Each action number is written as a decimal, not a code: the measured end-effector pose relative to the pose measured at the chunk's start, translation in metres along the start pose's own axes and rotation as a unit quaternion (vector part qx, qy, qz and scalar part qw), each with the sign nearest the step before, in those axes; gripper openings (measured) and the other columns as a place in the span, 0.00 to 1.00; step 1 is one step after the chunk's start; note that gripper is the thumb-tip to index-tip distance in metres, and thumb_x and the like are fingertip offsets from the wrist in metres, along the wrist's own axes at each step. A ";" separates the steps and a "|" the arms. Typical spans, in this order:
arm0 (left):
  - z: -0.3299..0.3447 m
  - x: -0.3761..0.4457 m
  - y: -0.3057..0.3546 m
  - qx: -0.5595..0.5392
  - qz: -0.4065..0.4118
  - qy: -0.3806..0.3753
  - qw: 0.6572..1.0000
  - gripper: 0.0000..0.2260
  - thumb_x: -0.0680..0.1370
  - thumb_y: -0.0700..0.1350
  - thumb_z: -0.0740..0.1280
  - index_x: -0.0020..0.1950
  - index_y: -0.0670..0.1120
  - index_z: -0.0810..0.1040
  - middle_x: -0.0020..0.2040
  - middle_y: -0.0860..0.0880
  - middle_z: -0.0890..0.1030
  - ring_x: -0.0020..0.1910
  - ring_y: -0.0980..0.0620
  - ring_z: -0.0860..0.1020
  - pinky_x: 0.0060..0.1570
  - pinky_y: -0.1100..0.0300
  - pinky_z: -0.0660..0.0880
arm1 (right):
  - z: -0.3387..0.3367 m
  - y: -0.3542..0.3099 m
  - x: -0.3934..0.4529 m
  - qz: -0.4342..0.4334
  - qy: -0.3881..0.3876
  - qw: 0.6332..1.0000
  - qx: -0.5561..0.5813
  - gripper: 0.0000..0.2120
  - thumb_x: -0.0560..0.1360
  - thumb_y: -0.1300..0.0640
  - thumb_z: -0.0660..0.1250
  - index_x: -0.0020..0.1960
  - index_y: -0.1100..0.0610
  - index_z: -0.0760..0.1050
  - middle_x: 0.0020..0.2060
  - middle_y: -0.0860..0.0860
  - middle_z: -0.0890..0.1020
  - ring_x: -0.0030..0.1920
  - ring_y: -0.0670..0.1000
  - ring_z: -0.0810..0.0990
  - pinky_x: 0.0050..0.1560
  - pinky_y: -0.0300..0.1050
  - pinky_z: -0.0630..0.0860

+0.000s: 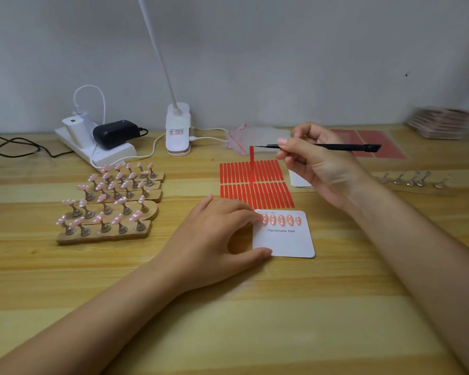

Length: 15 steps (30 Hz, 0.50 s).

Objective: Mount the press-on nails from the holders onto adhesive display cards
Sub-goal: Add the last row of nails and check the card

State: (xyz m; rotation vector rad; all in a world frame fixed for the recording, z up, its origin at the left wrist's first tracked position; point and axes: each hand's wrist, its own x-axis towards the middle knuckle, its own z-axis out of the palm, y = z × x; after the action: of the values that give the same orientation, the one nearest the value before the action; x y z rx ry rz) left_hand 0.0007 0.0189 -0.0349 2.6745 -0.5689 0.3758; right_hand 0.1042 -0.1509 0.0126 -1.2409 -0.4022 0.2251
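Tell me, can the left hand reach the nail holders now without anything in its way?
Probably yes. The left hand rests on the card, and only bare table lies between it and the nail holders to its left. It would have to let go of the card first.

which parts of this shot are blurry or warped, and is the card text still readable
Head view: the stack of cards at far right is smeared, and the empty holders are soft; wide-angle bending curves the table edge; light is even, shadows faint; the card by the left hand reads "Handmade Nail" sharply.
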 end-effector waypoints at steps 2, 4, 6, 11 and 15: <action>0.001 0.000 0.001 0.006 0.000 0.010 1.000 0.26 0.71 0.65 0.63 0.64 0.53 0.74 0.60 0.58 0.74 0.60 0.63 0.66 0.67 0.62 0.53 | -0.001 0.001 -0.005 -0.002 0.017 1.000 -0.012 0.11 0.73 0.68 0.66 0.38 0.56 0.68 0.26 0.49 0.80 0.28 0.42 0.78 0.32 0.30 0.74; 0.001 0.001 0.001 0.005 0.004 0.017 1.000 0.28 0.70 0.65 0.62 0.64 0.51 0.74 0.60 0.57 0.74 0.60 0.60 0.68 0.65 0.61 0.61 | -0.004 0.003 -0.011 -0.009 0.043 0.998 -0.038 0.11 0.73 0.68 0.66 0.38 0.56 0.68 0.26 0.49 0.80 0.28 0.42 0.78 0.32 0.31 0.74; -0.001 0.002 -0.001 -0.035 -0.003 0.023 0.999 0.28 0.70 0.65 0.63 0.63 0.50 0.75 0.59 0.56 0.73 0.58 0.61 0.70 0.59 0.65 0.67 | -0.008 0.005 -0.018 -0.015 0.072 0.996 -0.058 0.11 0.73 0.68 0.67 0.38 0.55 0.69 0.26 0.49 0.81 0.27 0.42 0.77 0.32 0.31 0.74; -0.011 0.015 -0.004 -0.215 -0.112 0.085 0.966 0.11 0.73 0.59 0.66 0.52 0.56 0.76 0.47 0.58 0.78 0.43 0.63 0.76 0.40 0.74 0.70 | -0.014 0.006 -0.031 -0.035 0.105 0.992 -0.063 0.12 0.73 0.67 0.67 0.37 0.55 0.68 0.26 0.48 0.81 0.26 0.42 0.77 0.33 0.31 0.75; -0.013 0.029 0.002 -0.427 -0.279 0.036 0.860 0.05 0.76 0.49 0.65 0.50 0.52 0.79 0.34 0.52 0.80 0.22 0.57 0.70 0.18 0.67 0.64 | -0.011 0.003 -0.038 -0.051 0.104 0.993 -0.031 0.11 0.73 0.68 0.67 0.37 0.55 0.69 0.26 0.48 0.81 0.28 0.42 0.78 0.33 0.31 0.75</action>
State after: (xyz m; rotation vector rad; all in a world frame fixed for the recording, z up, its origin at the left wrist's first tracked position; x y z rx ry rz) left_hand 0.0228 0.0131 -0.0128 1.8174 0.0942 0.0233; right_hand 0.0747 -0.1740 0.0005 -1.2873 -0.2939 -0.0048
